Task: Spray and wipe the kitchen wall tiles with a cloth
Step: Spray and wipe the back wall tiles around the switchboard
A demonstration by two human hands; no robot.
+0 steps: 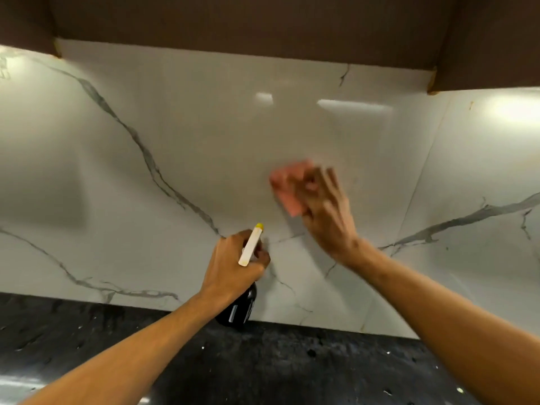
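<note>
Wiping stage of the tile-cleaning task, head view. The right hand [324, 209] bears a pink cloth [287, 188] against the wall tiles [204, 127], well above the back edge of the worktop [263, 369] and near the middle of the large central tile. The left hand [236, 264] grips the neck of a dark spray bottle [238, 308], its fingers curled round the trigger and its white, yellow-tipped nozzle aimed up at the wall; the bottle's base hangs just above the worktop's back edge. Progress appears partial: the cloth is at work on one central patch, while the tiles towards the left and right sides and the strip beneath the brown cabinet [263, 21] are probably yet to be covered. No droplets, streaks or soiling can be distinguished on the glossy, veined surface, so sprayed and wiped areas cannot be told apart. The right hand and cloth are motion-blurred; whether the fingers pinch the cloth or press it flat cannot be determined. The bottle's label is unreadable, its upper body hidden by the hand.
</note>
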